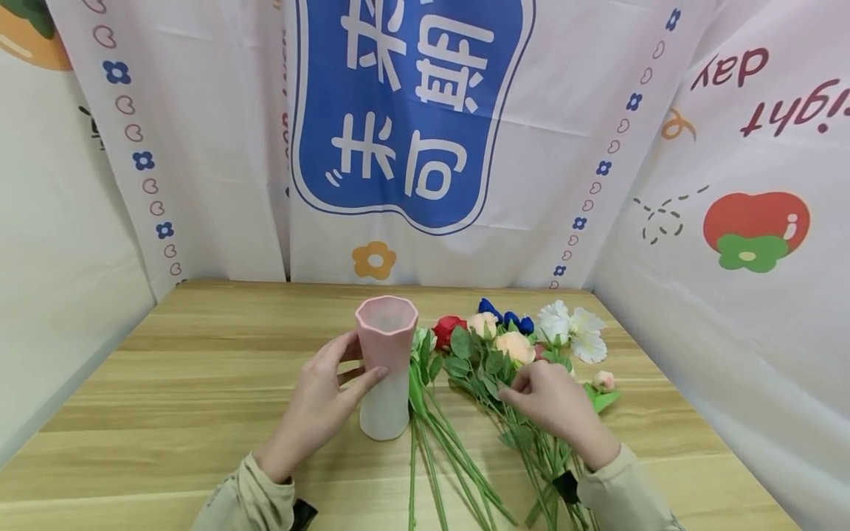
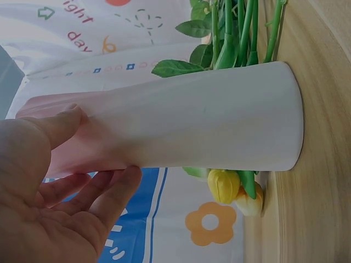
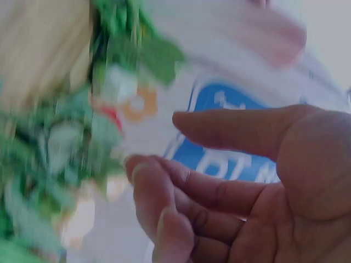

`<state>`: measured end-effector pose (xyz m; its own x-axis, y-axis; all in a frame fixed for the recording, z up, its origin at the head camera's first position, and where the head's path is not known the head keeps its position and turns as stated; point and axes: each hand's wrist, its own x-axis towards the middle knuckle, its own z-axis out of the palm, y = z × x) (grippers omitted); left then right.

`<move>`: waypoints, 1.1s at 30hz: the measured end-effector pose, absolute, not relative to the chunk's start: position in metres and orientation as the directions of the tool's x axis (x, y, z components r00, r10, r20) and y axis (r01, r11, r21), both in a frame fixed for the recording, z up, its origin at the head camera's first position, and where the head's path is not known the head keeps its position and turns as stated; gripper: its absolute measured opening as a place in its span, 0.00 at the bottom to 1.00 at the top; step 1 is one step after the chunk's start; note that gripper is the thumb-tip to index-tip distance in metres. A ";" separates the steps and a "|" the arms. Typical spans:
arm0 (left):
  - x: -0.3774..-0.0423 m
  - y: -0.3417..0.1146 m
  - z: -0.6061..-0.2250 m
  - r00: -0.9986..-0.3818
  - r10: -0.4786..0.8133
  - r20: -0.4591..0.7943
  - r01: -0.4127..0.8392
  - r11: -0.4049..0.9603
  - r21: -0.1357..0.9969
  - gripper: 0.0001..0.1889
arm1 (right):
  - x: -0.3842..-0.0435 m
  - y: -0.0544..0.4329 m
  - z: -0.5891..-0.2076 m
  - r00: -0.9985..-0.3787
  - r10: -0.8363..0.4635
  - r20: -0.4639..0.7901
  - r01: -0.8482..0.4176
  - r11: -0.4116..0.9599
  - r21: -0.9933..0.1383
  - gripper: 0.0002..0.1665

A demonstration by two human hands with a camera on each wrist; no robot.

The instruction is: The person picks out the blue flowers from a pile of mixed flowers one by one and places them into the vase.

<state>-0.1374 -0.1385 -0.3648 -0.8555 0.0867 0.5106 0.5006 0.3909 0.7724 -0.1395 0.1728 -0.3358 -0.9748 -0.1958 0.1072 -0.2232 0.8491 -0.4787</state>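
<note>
A tall vase (image 1: 387, 405), pink at the rim and fading to white, stands upright on the wooden table. My left hand (image 1: 325, 391) grips its upper part, thumb on the near side and fingers round the other; the left wrist view shows the same hold on the pink end. Over the bunch of artificial flowers hovers my right hand (image 1: 554, 402), thumb apart from loosely bent fingers, nothing between them in the right wrist view. Below and around it are leafy stems (image 1: 474, 369), a red rose (image 1: 448, 332), peach roses (image 1: 516, 346) and white blooms (image 1: 587, 335).
Blue flowers (image 1: 511, 321) lie at the back of the bunch, a pale pink bud (image 1: 603, 380) to its right. Long bare green stems (image 1: 458, 450) reach toward the front edge beside the vase. A yellow tulip (image 2: 224, 185) shows behind the vase. Printed cloths (image 1: 232, 147) surround the table (image 1: 199, 398).
</note>
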 end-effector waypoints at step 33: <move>-0.138 -0.138 -0.368 -0.854 0.094 0.512 0.504 0.400 0.766 0.30 | -0.163 0.277 -0.367 -0.999 0.044 -0.009 0.042 0.851 -0.524 0.27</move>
<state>-0.1381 -0.1380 -0.3682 -0.8535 0.0941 0.5125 0.5039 0.3995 0.7658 -0.1631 0.2767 -0.3670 -0.9990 0.0441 -0.0085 0.0420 0.8507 -0.5240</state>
